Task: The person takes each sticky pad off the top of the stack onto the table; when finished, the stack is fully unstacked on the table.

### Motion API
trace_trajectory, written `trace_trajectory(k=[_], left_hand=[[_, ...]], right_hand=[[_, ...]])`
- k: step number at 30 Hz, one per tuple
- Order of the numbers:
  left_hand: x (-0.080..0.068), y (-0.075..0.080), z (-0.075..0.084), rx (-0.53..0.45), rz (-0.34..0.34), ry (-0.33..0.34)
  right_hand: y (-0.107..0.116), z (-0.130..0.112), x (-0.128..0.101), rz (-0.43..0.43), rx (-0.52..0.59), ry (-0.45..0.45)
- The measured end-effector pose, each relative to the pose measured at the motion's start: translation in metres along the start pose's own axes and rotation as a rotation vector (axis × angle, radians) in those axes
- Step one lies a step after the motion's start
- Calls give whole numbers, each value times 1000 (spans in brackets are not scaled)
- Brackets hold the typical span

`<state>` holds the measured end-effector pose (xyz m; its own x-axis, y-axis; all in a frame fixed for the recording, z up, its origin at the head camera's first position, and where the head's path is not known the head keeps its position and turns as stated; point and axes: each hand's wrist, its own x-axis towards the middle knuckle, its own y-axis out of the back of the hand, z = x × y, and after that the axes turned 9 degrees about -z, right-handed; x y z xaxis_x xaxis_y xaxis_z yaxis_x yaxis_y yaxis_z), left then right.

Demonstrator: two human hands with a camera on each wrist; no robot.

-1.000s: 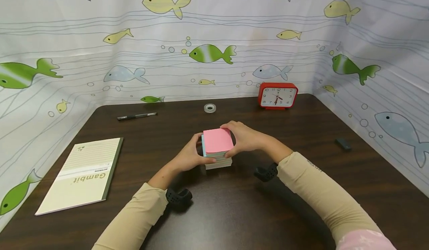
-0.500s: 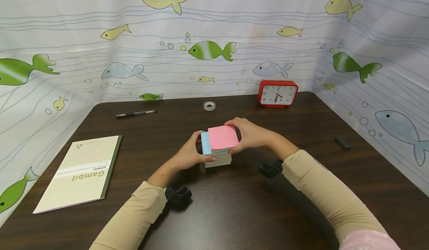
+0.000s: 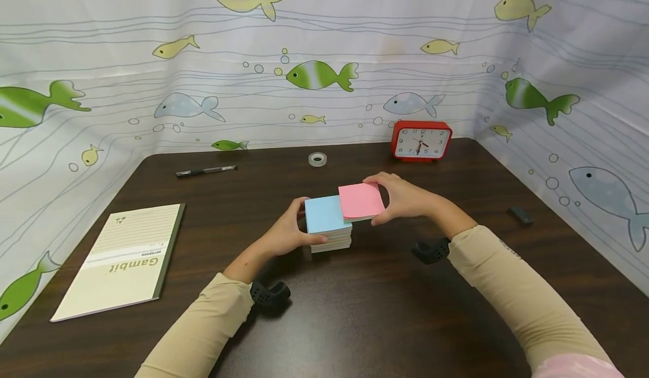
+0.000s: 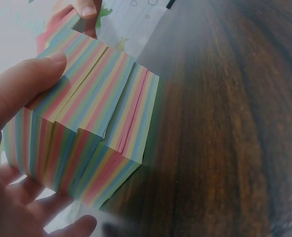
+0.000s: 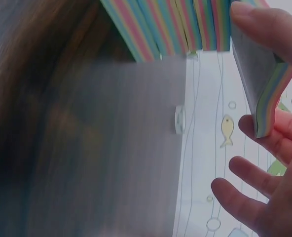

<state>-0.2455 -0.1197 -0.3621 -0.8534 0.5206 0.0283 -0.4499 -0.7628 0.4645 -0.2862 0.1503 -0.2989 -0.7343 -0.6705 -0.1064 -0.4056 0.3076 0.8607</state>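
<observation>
Fingers of both hands are clamped on paper: two grips, one split block.

Your right hand [image 3: 405,200] pinches a thin wad of notes [image 3: 361,201], pink on top, thumb on one edge and fingers on the other, held off the table at about 3 o'clock from the main block [image 3: 328,228] and overlapping its corner. Your left hand [image 3: 288,232] curls round the block's 9 o'clock side, thumb up near the blue top sheet, with the block standing on the table [image 3: 355,310]. The left wrist view shows the block's side stepped into slipped layers, so a loose squeeze could, I judge, let them slide and fan out. The lifted wad is thin; tilt it or ease your pinch and sheets may peel off or drop.
</observation>
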Motion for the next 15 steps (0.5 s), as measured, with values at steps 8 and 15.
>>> trace_trajectory(k=[8,15], left_hand=[[-1,0,-2,-12,-1,5],[0,0,-1,-3,-3,9]], right_hand=[[2,14,-9,14,-1,-35],[-2,25,-13,-22,4,-66]])
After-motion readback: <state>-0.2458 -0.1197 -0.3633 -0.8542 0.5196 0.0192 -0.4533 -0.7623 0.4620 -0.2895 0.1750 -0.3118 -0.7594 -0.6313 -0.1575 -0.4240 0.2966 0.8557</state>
